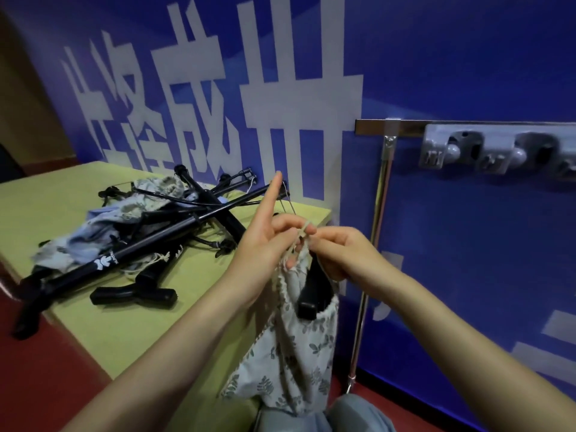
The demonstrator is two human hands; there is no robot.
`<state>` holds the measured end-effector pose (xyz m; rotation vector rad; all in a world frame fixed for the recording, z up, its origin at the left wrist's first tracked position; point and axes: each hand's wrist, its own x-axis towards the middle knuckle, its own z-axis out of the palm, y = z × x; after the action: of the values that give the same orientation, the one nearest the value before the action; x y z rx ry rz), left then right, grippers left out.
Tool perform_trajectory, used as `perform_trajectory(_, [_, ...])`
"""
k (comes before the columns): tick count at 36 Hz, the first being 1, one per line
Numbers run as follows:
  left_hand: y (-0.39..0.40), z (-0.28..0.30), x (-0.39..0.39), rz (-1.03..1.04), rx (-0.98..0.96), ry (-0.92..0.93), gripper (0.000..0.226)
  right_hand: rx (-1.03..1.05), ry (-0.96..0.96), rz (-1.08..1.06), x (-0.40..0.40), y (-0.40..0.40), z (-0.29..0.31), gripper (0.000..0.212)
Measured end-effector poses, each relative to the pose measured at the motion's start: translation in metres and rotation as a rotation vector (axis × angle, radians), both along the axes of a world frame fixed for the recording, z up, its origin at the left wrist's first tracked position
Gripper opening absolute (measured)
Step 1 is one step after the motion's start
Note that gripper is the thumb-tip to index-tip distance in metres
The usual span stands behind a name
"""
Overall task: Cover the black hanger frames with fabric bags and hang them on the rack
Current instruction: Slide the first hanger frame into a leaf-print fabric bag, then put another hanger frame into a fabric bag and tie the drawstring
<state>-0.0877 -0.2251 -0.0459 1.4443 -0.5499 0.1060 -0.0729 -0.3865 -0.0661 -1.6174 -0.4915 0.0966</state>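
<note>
Leaf-print fabric bag hangs at 6 o'clock, a black frame end poking from its mouth. Left hand and right hand both pinch the drawstring. Risk: cord slips, bag slides off. Table edge at 8 o'clock; frame pile at 10. Rack rail at 2, open room beneath.

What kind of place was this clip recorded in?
Probably an indoor staged work area, not a home. A large blue printed banner with big white characters forms the wall, a metal rack stands against it, and a yellow-green table holds a pile of black hanger frames over a red floor.
</note>
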Motion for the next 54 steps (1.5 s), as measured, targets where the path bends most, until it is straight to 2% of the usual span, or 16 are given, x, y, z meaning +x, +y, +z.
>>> perform_trajectory(3, [0.009, -0.003, 0.002, 0.031, -0.041, 0.040, 0.078, 0.055, 0.062, 0.040, -0.001, 0.006, -0.001, 0.027])
perform_trajectory(6, [0.014, -0.009, 0.003, 0.036, -0.076, 0.056, 0.077, 0.103, 0.067, 0.063, -0.002, 0.014, -0.001, 0.018])
perform_trajectory(11, [0.020, -0.019, 0.002, 0.082, -0.099, 0.065, 0.064, 0.245, 0.158, 0.124, 0.004, 0.024, -0.003, 0.024])
perform_trajectory(14, [0.025, -0.029, -0.001, 0.173, -0.016, 0.052, 0.052, 0.348, 0.190, 0.146, 0.007, 0.027, 0.002, 0.023])
perform_trajectory(18, [0.028, -0.042, -0.006, 0.208, 0.148, 0.069, 0.022, 0.325, 0.162, 0.113, 0.013, 0.032, 0.011, 0.021])
perform_trajectory(20, [0.029, -0.046, -0.006, 0.234, 0.165, 0.053, 0.018, 0.296, 0.156, 0.080, 0.016, 0.033, 0.015, 0.025])
perform_trajectory(25, [0.032, -0.052, 0.000, 0.261, 0.228, -0.035, 0.019, 0.292, 0.193, 0.044, 0.020, 0.039, 0.022, 0.037])
perform_trajectory(28, [0.036, -0.060, 0.004, 0.275, 0.318, -0.067, 0.021, 0.477, 0.289, 0.026, 0.025, 0.037, 0.034, 0.038])
perform_trajectory(31, [0.040, -0.060, 0.006, 0.292, 0.308, -0.051, 0.020, 0.584, 0.290, 0.044, 0.028, 0.038, 0.048, 0.037])
perform_trajectory(36, [0.046, -0.034, 0.009, 0.340, 0.168, -0.040, 0.020, 0.658, 0.263, 0.072, 0.034, 0.059, 0.070, 0.042])
perform_trajectory(39, [0.055, -0.020, 0.015, 0.400, 0.006, -0.003, 0.022, 0.741, 0.276, 0.100, 0.046, 0.077, 0.095, 0.043])
perform_trajectory(43, [0.071, -0.015, 0.023, 0.413, -0.077, 0.033, 0.044, 0.811, 0.234, 0.157, 0.059, 0.101, 0.143, 0.034])
perform_trajectory(46, [0.077, -0.015, 0.026, 0.348, -0.121, 0.163, 0.066, 0.831, 0.191, 0.213, 0.066, 0.122, 0.180, 0.033])
perform_trajectory(50, [0.075, 0.001, 0.031, 0.226, -0.139, 0.242, 0.052, 0.853, 0.141, 0.240, 0.073, 0.154, 0.211, 0.033])
perform_trajectory(53, [0.074, 0.012, 0.040, 0.162, -0.124, 0.187, 0.038, 0.918, 0.128, 0.260, 0.079, 0.172, 0.223, 0.034])
perform_trajectory(54, [0.075, 0.016, 0.045, 0.164, -0.155, 0.181, 0.046, 0.940, 0.123, 0.260, 0.081, 0.175, 0.226, 0.035])
